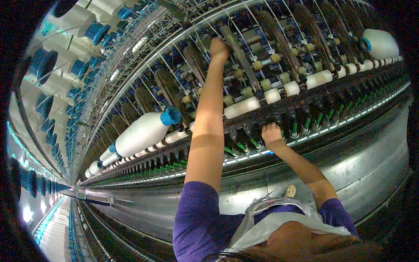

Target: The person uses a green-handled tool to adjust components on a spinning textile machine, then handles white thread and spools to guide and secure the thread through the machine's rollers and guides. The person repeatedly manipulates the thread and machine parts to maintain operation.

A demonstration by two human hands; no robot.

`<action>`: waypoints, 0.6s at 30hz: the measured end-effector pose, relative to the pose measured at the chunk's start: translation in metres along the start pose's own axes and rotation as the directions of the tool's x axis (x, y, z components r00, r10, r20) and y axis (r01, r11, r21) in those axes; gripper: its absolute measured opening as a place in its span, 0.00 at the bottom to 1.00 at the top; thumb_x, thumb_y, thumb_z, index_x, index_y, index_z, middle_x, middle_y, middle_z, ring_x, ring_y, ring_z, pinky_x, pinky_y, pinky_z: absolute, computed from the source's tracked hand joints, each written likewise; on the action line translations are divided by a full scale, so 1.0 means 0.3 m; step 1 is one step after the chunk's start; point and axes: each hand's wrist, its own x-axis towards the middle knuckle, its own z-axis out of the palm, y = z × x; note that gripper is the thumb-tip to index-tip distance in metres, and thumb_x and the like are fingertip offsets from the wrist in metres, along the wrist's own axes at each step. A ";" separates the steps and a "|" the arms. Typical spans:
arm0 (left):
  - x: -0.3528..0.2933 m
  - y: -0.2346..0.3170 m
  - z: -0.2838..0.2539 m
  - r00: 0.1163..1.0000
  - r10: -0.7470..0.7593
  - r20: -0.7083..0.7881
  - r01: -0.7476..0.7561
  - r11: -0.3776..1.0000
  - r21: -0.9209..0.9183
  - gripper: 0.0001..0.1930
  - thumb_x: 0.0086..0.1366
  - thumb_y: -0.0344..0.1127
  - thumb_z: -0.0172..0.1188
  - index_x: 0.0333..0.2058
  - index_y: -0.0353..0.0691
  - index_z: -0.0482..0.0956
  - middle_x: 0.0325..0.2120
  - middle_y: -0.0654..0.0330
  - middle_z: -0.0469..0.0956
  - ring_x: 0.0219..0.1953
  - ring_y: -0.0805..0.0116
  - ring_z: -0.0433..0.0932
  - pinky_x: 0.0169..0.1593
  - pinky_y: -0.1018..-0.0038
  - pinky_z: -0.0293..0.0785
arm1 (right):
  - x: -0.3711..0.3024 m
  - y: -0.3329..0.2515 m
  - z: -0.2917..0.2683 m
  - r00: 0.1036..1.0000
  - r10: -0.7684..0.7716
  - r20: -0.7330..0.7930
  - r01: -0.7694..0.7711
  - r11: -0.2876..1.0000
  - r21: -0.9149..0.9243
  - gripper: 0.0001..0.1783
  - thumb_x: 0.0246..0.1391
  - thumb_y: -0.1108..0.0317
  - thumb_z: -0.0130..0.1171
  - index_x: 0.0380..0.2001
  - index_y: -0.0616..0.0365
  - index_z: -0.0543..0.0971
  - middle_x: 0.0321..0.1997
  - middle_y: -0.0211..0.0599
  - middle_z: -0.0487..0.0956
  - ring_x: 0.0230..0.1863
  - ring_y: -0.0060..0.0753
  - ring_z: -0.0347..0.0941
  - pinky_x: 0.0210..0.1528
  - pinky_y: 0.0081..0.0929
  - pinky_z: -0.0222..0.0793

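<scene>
My left arm stretches up across a spinning frame. At its end my left hand (219, 49) is closed among the upper rollers, beside a long dark drafting arm (239, 56); whatever its fingers grip is hidden. Lower and to the right, my right hand (271, 132) has its fingers curled at the row of green-tipped spindle parts (294, 130), just under the white rollers (272, 96). What those fingers hold, if anything, does not show. Between the two hands runs a longer white roller (242, 107).
A large white yarn cone (142, 134) with a blue end lies on the rollers left of my left arm; another cone (380, 43) lies far right. Blue-ended bobbins (43, 65) hang at upper left. A metal panel (244, 194) runs along the machine's near side.
</scene>
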 end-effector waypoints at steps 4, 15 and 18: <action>0.004 -0.008 -0.001 0.982 -0.064 0.178 0.012 0.960 0.280 0.10 0.52 0.29 0.55 0.35 0.36 0.77 0.39 0.46 0.75 0.43 0.49 0.74 0.50 0.57 0.65 | 0.012 -0.002 -0.011 0.985 -0.056 0.164 0.052 0.998 0.026 0.07 0.36 0.69 0.55 0.22 0.57 0.78 0.23 0.38 0.75 0.32 0.38 0.71 0.29 0.32 0.69; -0.530 0.039 -0.050 0.994 -0.073 -0.075 0.068 0.996 -0.065 0.24 0.54 0.31 0.57 0.51 0.36 0.66 0.27 0.52 0.78 0.31 0.53 0.77 0.35 0.61 0.72 | 0.075 0.039 -0.069 0.855 -0.375 0.358 0.331 0.926 0.181 0.05 0.35 0.68 0.55 0.17 0.53 0.80 0.21 0.33 0.78 0.28 0.35 0.76 0.29 0.32 0.70; -0.521 0.020 -0.002 0.991 -0.126 -0.055 0.121 0.989 -0.084 0.27 0.54 0.33 0.60 0.53 0.41 0.64 0.27 0.53 0.79 0.30 0.55 0.78 0.34 0.62 0.72 | 0.031 0.086 -0.050 0.899 -0.409 0.154 0.367 0.898 0.243 0.06 0.36 0.68 0.52 0.16 0.55 0.78 0.20 0.37 0.77 0.26 0.39 0.75 0.28 0.35 0.68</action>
